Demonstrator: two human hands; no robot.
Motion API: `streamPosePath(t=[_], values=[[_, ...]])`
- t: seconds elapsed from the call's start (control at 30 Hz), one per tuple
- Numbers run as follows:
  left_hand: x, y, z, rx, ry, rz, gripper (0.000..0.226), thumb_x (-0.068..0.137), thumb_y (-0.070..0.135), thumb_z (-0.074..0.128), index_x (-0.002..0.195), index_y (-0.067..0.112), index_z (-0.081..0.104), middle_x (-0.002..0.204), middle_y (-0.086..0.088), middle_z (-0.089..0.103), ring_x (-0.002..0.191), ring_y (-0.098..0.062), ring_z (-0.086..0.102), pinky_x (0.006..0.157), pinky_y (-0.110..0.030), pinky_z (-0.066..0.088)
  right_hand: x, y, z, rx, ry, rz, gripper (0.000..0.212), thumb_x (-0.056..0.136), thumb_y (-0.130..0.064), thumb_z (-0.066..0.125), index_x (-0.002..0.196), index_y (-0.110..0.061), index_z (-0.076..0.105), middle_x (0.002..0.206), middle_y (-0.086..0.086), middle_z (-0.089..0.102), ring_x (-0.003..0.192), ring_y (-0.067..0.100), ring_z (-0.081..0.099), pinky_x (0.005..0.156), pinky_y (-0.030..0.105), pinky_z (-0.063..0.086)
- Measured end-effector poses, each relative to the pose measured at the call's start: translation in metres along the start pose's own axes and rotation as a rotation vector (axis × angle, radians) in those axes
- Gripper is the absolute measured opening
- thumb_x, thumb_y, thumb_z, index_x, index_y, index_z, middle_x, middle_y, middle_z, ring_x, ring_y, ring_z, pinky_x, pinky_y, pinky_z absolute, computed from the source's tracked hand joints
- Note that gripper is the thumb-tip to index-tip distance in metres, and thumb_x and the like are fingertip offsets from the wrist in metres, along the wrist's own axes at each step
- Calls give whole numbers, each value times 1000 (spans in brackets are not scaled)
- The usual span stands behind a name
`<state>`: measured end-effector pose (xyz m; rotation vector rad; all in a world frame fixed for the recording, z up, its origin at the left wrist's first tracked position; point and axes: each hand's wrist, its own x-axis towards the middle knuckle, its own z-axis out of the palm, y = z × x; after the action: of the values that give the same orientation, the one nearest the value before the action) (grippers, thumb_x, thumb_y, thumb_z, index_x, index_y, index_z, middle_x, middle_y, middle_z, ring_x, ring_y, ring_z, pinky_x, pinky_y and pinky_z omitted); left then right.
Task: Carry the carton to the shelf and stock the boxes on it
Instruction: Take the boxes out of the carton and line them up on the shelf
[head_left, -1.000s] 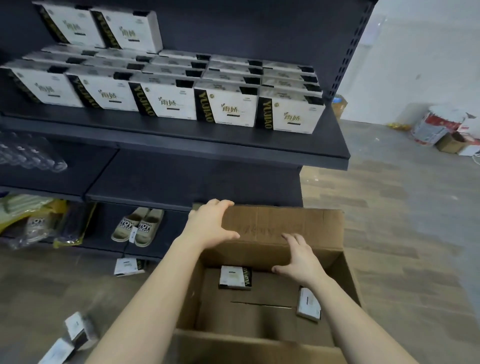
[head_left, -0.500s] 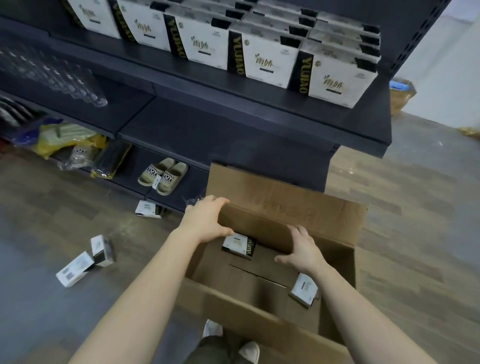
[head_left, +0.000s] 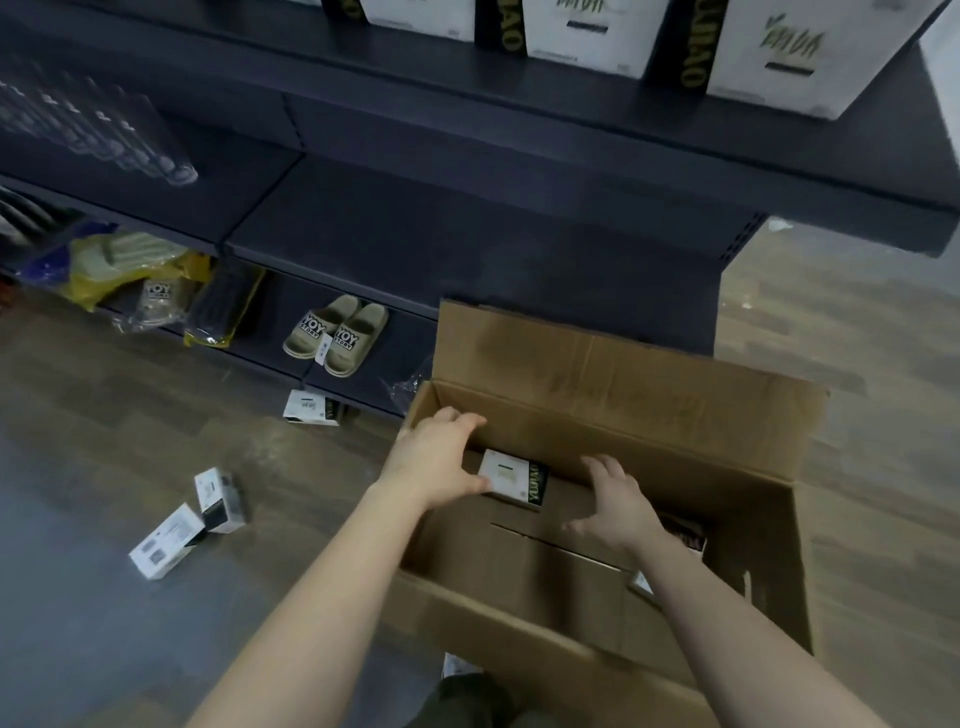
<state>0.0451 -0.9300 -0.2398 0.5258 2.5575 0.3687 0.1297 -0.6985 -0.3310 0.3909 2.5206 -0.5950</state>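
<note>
Shelf (head_left: 519, 156): directly beyond the carton.
Carton (head_left: 623, 395): open, flaps up.
Left hand (head_left: 441, 457): fingers bent at carton's far-left corner; grip not determinable; thumb at box's left edge.
Right hand (head_left: 618, 506): fingers spread, holding nothing, just right of box.
Box (head_left: 514, 475): flat on carton floor by far wall, between hands; left hand nearer.

STOCKROOM AISLE: A dark shelf unit (head_left: 519, 119) stands on a wood-plank floor (head_left: 104, 389). White boxes (head_left: 597, 21) line the front edge of its top shelf. Clear containers (head_left: 104, 135), blurred, lie on the middle shelf (head_left: 415, 223) at left. Tan slippers (head_left: 337, 335) and bagged goods (head_left: 130, 270) sit on the bottom shelf (head_left: 280, 306). Three small white boxes lie on the floor: two (head_left: 176, 540) just beside each other, and one (head_left: 311, 408) at the unit's foot.
</note>
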Motion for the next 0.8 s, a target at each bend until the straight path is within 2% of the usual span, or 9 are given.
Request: streamPosePath(t=[0.37, 0.57, 0.7, 0.8], values=[[92, -51, 122, 11, -9, 0, 82, 78, 46, 74, 148, 31, 34, 142, 1, 42, 128, -23, 45, 106, -43, 35, 121, 51, 111, -10, -69, 17, 104, 71, -39, 82, 153, -14, 22, 158, 10, 18, 140, 34, 29, 113, 36, 32], [130, -71, 180, 38, -50, 23, 82, 77, 44, 75, 147, 30, 34, 135, 0, 45, 125, -23, 46, 102, -44, 35, 181, 71, 165, -44, -79, -16, 102, 70, -36, 81, 151, -14, 24, 155, 9, 24, 134, 34, 37, 110, 32, 33], [146, -79, 200, 39, -36, 43, 82, 78, 44, 74, 148, 32, 32, 135, 2, 43, 125, -22, 45, 103, -42, 33, 212, 78, 193, -57, -79, -42, 102, 70, -34, 82, 152, -16, 24, 158, 7, 19, 136, 34, 36, 112, 34, 33], [156, -87, 211, 38, -8, 53, 81, 78, 43, 74, 147, 32, 32, 136, 3, 43, 126, -21, 44, 104, -42, 33, 231, 83, 214, -68, -94, -47, 105, 73, -31, 81, 154, -18, 16, 162, 2, 9, 139, 34, 32, 113, 37, 32]])
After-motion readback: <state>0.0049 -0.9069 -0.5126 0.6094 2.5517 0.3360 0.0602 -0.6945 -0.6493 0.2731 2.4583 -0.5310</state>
